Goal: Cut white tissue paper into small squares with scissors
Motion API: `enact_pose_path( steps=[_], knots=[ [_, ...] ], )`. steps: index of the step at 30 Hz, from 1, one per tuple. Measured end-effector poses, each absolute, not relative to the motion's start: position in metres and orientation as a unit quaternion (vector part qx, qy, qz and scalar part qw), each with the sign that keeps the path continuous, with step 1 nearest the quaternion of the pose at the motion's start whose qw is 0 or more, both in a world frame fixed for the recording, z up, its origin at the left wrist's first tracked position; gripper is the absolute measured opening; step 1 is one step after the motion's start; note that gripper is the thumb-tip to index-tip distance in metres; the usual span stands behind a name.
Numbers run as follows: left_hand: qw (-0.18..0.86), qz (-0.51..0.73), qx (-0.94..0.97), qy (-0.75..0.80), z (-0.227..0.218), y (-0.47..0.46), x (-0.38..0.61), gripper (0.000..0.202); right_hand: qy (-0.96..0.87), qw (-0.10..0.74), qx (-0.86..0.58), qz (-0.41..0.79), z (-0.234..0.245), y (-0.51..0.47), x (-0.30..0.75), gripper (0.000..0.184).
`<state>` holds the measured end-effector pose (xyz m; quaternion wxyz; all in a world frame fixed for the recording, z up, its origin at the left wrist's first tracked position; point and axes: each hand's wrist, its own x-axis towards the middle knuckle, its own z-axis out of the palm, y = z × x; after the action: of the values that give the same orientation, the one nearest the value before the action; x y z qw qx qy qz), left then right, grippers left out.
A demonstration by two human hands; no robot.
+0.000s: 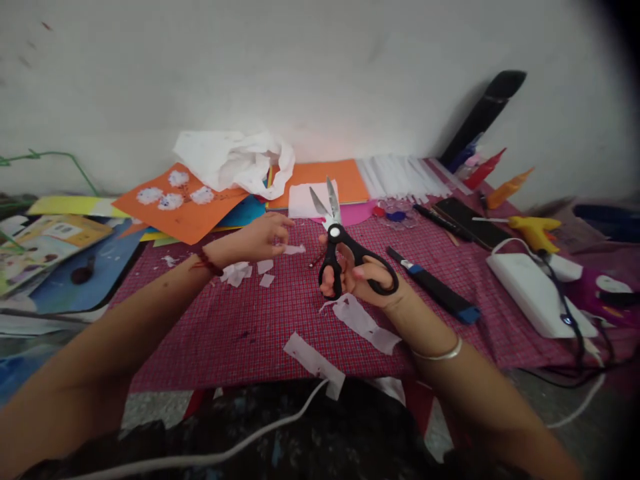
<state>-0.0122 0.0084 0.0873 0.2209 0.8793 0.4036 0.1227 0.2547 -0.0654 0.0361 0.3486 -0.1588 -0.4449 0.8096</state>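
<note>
My right hand (367,280) grips black-handled scissors (336,235), fingers through the loops, blades parted and pointing away from me. My left hand (263,237) reaches over the red checked cloth (235,327), fingertips pinched on a small white paper scrap (294,249). Several white paper bits (240,272) lie by my left wrist. Longer white strips (364,323) lie below my right hand and near the cloth's front edge.
Orange paper with white fluffy shapes (175,200), a crumpled white bag (235,160), coloured sheets and white strips (400,175) lie at the back. A blue-black utility knife (434,285), white power bank (537,293), yellow glue gun (537,230) and bottles sit right. Books lie left.
</note>
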Motion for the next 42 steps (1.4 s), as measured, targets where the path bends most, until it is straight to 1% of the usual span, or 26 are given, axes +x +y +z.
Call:
enact_pose_path(
  steps=[2, 4, 6, 9, 13, 18, 23, 26, 31, 35, 39, 42],
  knots=[
    [0.346, 0.188, 0.804, 0.446, 0.102, -0.001, -0.022, 0.008, -0.448, 0.350, -0.159, 0.807, 0.031, -0.063, 0.254, 0.055],
    [0.472, 0.266, 0.694, 0.474, 0.109, -0.019, -0.032, 0.010, -0.470, 0.351, -0.174, 0.791, 0.028, -0.063, 0.252, 0.060],
    [0.543, 0.353, 0.593, 0.478, 0.108, -0.041, -0.042, 0.012, -0.517, 0.353, -0.200, 0.754, 0.029, -0.066, 0.250, 0.062],
    [0.593, 0.436, 0.499, 0.457, 0.098, -0.069, -0.053, 0.013, -0.589, 0.333, -0.235, 0.698, 0.038, -0.075, 0.244, 0.063],
    [0.612, 0.476, 0.451, 0.443, 0.086, -0.089, -0.068, 0.014, -0.645, 0.252, -0.279, 0.666, 0.053, -0.082, 0.230, 0.072],
    [0.579, 0.483, 0.451, 0.478, 0.071, -0.091, -0.082, 0.017, -0.689, 0.146, -0.295, 0.646, 0.057, -0.074, 0.206, 0.074],
    [0.550, 0.466, 0.466, 0.513, 0.049, -0.080, -0.086, 0.014, -0.692, 0.091, -0.287, 0.656, 0.055, -0.055, 0.188, 0.084],
    [0.553, 0.458, 0.462, 0.521, 0.042, -0.075, -0.087, 0.012, -0.691, 0.072, -0.279, 0.663, 0.055, -0.045, 0.180, 0.086],
    [0.553, 0.462, 0.448, 0.528, 0.045, -0.071, -0.088, 0.010, -0.671, 0.067, -0.284, 0.681, 0.056, -0.039, 0.170, 0.082],
    [0.548, 0.471, 0.443, 0.531, 0.049, -0.071, -0.088, 0.012, -0.636, 0.073, -0.323, 0.697, 0.053, -0.041, 0.168, 0.076],
    [0.598, 0.442, 0.419, 0.520, 0.049, -0.075, -0.095, 0.008, -0.612, 0.093, -0.341, 0.707, 0.047, -0.042, 0.170, 0.072],
    [0.624, 0.419, 0.414, 0.513, 0.046, -0.078, -0.102, 0.013, -0.631, 0.097, -0.327, 0.696, 0.048, -0.041, 0.173, 0.073]
  ],
)
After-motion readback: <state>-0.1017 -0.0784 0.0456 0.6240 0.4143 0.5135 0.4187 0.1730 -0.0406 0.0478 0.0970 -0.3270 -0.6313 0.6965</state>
